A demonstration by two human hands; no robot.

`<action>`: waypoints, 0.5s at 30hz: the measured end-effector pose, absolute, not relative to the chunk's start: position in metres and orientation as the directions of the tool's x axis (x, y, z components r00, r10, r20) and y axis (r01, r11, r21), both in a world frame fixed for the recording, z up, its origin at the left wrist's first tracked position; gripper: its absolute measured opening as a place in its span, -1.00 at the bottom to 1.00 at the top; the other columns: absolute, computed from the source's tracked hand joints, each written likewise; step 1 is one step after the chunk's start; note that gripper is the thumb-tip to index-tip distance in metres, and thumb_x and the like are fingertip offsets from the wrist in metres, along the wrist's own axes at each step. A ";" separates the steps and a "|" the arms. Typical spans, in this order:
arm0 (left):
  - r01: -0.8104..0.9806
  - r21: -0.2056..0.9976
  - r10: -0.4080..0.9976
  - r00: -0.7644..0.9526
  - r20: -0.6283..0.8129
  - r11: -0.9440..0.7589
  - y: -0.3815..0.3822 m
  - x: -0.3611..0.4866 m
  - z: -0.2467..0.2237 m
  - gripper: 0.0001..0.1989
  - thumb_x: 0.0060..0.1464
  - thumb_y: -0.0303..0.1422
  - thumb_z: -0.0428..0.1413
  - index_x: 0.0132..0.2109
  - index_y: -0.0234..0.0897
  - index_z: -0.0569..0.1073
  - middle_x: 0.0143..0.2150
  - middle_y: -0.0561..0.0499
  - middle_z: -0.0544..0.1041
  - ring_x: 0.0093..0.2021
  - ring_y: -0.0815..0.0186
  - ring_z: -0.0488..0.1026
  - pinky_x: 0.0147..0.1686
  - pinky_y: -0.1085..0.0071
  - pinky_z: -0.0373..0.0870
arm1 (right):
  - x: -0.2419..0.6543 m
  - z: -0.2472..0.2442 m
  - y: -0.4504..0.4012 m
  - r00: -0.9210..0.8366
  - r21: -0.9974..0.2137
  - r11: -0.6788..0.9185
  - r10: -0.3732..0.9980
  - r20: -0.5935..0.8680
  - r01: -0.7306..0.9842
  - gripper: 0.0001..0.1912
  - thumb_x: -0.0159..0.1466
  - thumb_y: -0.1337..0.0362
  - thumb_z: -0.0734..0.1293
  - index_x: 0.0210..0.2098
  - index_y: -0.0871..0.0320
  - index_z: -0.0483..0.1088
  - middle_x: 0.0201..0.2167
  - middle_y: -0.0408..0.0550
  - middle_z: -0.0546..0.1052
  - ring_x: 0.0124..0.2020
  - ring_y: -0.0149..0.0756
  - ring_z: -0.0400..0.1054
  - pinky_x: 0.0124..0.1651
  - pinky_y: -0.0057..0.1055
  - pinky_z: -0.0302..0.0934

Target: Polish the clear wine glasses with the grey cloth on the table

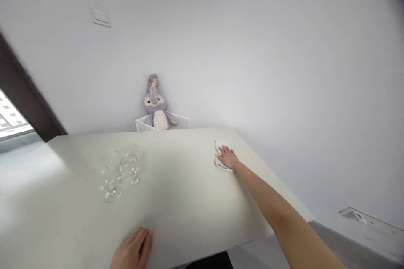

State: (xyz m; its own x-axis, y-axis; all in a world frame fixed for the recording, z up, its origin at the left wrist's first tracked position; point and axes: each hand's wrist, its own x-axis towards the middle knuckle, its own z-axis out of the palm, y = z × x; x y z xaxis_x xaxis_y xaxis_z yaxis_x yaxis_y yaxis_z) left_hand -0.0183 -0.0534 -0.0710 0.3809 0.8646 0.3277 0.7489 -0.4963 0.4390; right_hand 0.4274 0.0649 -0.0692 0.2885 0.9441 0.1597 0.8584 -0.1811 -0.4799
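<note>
My right hand (227, 157) lies flat with spread fingers on a folded white cloth (224, 167), pressing it to the pale table near the right side. Parts of the cloth show above and below the palm. At the bottom of the view my left hand (134, 248) rests on the table near its front edge, fingers together and loosely curled, and I see nothing in it. Several clear glasses (121, 172) stand or lie in a cluster beyond my left hand; blur hides their exact shapes.
The pale table (183, 201) reaches the grey-white wall. Behind its far edge, a grey and white plush toy (160, 118) sits in a white perforated basket (183, 122). A light switch (100, 16) is on the wall. A dark frame (28, 88) and window are at left.
</note>
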 end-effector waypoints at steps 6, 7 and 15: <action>0.810 0.405 0.894 0.304 0.329 -0.424 -0.059 -0.016 -0.065 -0.68 0.13 -0.22 -0.14 -0.52 -0.20 0.30 -0.57 0.12 0.37 -0.54 0.41 0.34 -0.50 0.50 0.15 | 0.316 -0.063 0.099 -0.004 -0.421 0.048 0.994 0.105 0.906 -0.42 0.21 0.06 0.17 0.12 0.28 0.12 0.21 0.23 0.01 0.24 -0.05 -0.21 0.18 -0.06 -0.39; 0.821 0.400 0.900 0.286 0.330 -0.408 -0.059 -0.016 -0.065 -0.68 0.13 -0.22 -0.14 -0.51 -0.20 0.30 -0.56 0.12 0.37 -0.54 0.41 0.33 -0.51 0.50 0.14 | 0.297 -0.063 0.101 -0.047 -0.413 0.083 0.994 0.095 0.907 -0.40 0.22 0.04 0.15 0.14 0.26 0.09 0.22 0.20 -0.01 0.24 -0.06 -0.23 0.18 -0.06 -0.40; 0.837 0.379 0.902 0.274 0.335 -0.395 -0.060 -0.018 -0.062 -0.68 0.15 -0.22 -0.16 -0.48 -0.22 0.31 -0.53 0.09 0.40 -0.53 0.40 0.32 -0.51 0.50 0.10 | 0.198 -0.059 0.045 -0.376 -0.281 0.377 0.925 0.058 0.883 -0.28 0.22 -0.11 -0.02 0.22 0.22 -0.07 0.26 0.15 -0.12 0.26 -0.01 -0.33 0.20 -0.02 -0.38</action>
